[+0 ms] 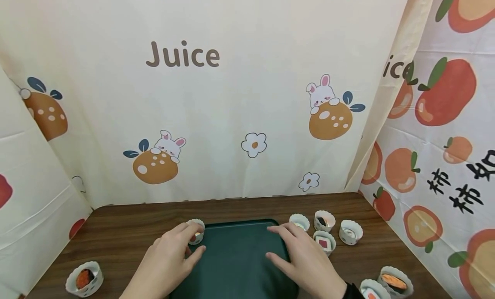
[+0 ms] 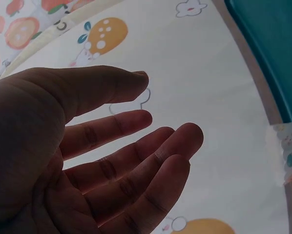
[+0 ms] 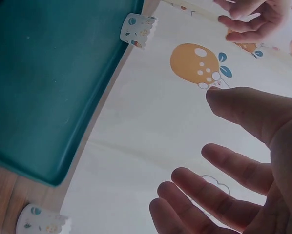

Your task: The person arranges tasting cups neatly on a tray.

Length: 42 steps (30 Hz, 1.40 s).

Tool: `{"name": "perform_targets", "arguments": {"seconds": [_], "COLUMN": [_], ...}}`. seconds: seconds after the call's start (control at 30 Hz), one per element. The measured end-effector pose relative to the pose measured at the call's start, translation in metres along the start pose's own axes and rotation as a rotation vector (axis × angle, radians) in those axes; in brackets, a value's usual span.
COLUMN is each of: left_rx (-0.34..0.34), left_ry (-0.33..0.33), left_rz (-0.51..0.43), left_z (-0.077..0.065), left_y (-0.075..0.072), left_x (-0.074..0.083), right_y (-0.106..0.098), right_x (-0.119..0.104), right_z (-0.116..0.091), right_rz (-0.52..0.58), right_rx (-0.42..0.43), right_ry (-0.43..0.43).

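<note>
While left grip (image 1: 170,251) and right grip (image 1: 305,257) were spread at the sides of the tray (image 1: 239,251), it was judged light, stiff, best held by its rim.

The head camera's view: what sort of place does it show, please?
Probably a curtained-off tabletop arranged for a demonstration, though I cannot be certain: fruit-printed cloth hangs around a wooden table, which bears a green tray and small patterned cups.

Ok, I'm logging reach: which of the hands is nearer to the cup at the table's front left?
Left. The left hand is right of the cup, at the left edge of the tray; the right hand is farther off, at its right edge.
</note>
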<state>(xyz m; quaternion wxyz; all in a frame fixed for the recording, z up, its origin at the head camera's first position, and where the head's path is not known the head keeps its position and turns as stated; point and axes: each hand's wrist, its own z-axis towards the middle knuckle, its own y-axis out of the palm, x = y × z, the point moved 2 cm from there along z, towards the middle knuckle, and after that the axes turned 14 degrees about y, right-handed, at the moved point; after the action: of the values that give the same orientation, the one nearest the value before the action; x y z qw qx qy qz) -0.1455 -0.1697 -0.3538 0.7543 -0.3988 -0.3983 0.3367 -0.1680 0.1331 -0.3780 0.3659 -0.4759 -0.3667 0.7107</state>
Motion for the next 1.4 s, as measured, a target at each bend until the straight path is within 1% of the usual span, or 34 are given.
{"name": "perform_targets", "arguments": {"seconds": [0.07, 0.13, 0.3, 0.37, 0.5, 0.6, 0.67, 0.77, 0.87, 1.03, 1.13, 1.2, 1.3, 1.4], "left_rx": [-0.014, -0.021, -0.012, -0.012, -0.017, -0.033, -0.054, -0.083, -0.094, -0.107, -0.153, -0.181, -0.207, -0.179], "left_ry": [0.008, 0.030, 0.097, 0.109, 0.159, 0.198, 0.196, 0.154, 0.122, 0.075, 0.015, -0.021, -0.044, -0.039], "left_rz": [0.002, 0.010, 0.033, 0.042, 0.082, 0.086, 0.071, 0.057, 0.069, 0.105, 0.124, 0.134, 0.158, 0.209], "left_z": [0.001, 0.002, 0.001, 0.001, 0.002, 0.003, 0.002, 0.000, -0.002, -0.005, -0.008, -0.011, -0.020, -0.033], "left_y": [0.005, 0.010, 0.020, 0.024, 0.030, 0.034, 0.035, 0.035, 0.033, 0.026, 0.020, 0.014, 0.003, -0.011], "left_x": [0.001, 0.004, 0.010, 0.012, 0.015, 0.015, 0.015, 0.011, 0.005, -0.008, -0.020, -0.031, -0.052, -0.077], "right_y": [-0.002, -0.003, -0.003, -0.004, -0.006, -0.007, -0.007, -0.005, -0.004, -0.006, -0.008, -0.009, -0.009, -0.009], "right_x": [0.002, 0.004, 0.003, 0.003, 0.003, 0.004, 0.005, 0.004, 0.002, 0.004, 0.005, 0.006, 0.007, 0.006], "right_z": [-0.005, -0.009, -0.015, -0.016, -0.020, -0.021, -0.021, -0.020, -0.020, -0.022, -0.022, -0.023, -0.023, -0.023], "right_rz": [0.006, 0.009, 0.019, 0.023, 0.015, 0.008, 0.011, 0.023, 0.032, 0.027, 0.016, 0.008, 0.008, 0.017], "right_rx": [-0.001, -0.007, -0.039, -0.049, -0.042, -0.037, -0.040, -0.049, -0.041, -0.021, -0.016, -0.011, -0.005, -0.011], "right_ry": [-0.002, -0.006, -0.017, -0.017, -0.017, -0.012, -0.018, -0.034, -0.050, -0.051, -0.041, -0.035, -0.027, -0.017]}}
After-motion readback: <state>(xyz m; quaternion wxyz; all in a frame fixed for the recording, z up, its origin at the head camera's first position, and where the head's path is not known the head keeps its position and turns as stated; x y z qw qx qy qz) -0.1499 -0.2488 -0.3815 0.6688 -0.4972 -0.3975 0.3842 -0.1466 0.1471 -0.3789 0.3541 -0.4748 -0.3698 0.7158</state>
